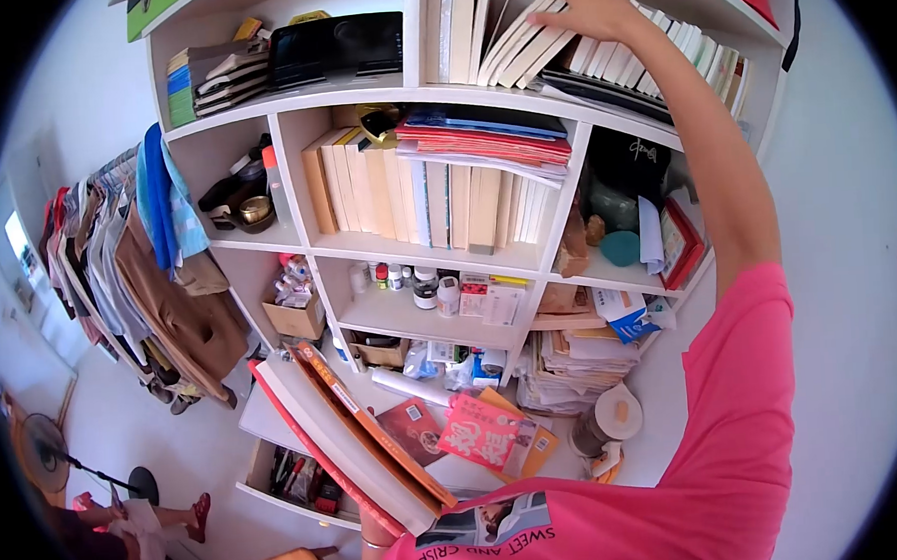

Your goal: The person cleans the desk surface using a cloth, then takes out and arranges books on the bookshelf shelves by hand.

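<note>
Far L, nr floor, stood a fan [43, 443]; another person [130, 544] was close by, partly cut off by the dark lens edge. Above them hung a rack of clothes [158, 283], brown & pale pcs mostly, w/ blue ones at the R end. Next came the white desk [264, 418], its drawer [288, 500] pulled out w/ small red & black items inside.

Then the big books [340, 435], incl. one w/ red cover & one w/ orange spine, stood tilted in front of the desk, lower ends at the pink shirt [599, 514]. L hand [376, 531] was under/behind that lower end, bracelet on wrist, mostly hidden; cdn't tell how its fingers were set.

Mid: white bookcase [413, 36] held an upright row of pale books [445, 200] w/ red folders [483, 143] flat on top; bottles [425, 286] were 1 shelf lower. Below, a red booklet [480, 429] lay on the desk.

Top shelf, R of ctr: leaning books [528, 41], tops slanted R. R hand [592, 11] was over their upper ends, touching, thumb & fingers apart; cdn't tell if it gripped any.

Lower R: a messy paper stack [573, 375], then a roll [614, 413] just beside it.
</note>
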Demonstrator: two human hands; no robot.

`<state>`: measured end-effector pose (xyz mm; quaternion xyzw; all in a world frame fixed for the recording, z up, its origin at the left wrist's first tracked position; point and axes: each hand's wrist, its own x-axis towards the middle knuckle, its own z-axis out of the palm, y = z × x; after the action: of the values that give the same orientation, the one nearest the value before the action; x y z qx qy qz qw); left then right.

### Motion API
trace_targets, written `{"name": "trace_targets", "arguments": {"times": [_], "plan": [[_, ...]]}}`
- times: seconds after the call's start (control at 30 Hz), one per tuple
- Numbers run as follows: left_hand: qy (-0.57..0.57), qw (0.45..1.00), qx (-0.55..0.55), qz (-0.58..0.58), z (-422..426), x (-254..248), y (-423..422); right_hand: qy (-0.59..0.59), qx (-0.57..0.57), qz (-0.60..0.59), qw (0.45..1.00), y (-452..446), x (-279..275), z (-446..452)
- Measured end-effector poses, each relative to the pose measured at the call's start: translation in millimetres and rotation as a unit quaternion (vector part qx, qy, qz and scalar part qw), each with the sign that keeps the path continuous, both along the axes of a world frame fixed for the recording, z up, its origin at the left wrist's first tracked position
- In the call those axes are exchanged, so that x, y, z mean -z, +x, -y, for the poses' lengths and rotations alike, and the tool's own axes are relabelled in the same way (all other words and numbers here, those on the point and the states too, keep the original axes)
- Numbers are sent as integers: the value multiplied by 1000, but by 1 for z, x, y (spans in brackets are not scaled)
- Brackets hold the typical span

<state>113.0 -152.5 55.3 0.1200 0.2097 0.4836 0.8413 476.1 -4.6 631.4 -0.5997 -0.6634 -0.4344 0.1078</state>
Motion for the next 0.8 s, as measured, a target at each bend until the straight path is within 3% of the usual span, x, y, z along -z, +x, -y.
{"name": "trace_targets", "arguments": {"times": [0.13,0.17,0.2,0.27,0.3,0.43,0.5,0.53,0.6,0.67,0.77,0.8], "plan": [[17,1000,-3,3,-5,-6,3,12,-51,-14,999,2,9,11],[23,1000,-4,2,-7,-8,4,67,-129,30,989,24,11,-9],[28,1000,-4,2,-8,-10,6,69,-127,29,989,25,12,-10],[33,999,-1,6,-9,-8,10,57,-233,-15,971,23,12,-14],[27,1000,1,1,-6,-8,10,102,-194,67,973,16,12,-8],[19,1000,14,-6,-3,-4,16,166,-114,129,971,-1,10,18],[15,1000,15,-5,3,0,20,161,-106,326,925,6,8,24],[20,1000,16,-3,5,1,22,160,-107,324,926,11,6,30],[37,999,7,5,5,-4,26,214,-178,420,864,19,-1,45],[84,995,-15,52,7,-18,30,233,-174,375,880,3,4,85],[135,986,-18,92,8,-37,28,278,-233,174,916,1,39,132],[169,981,-7,89,6,-42,24,274,-246,184,911,9,62,143]]}}
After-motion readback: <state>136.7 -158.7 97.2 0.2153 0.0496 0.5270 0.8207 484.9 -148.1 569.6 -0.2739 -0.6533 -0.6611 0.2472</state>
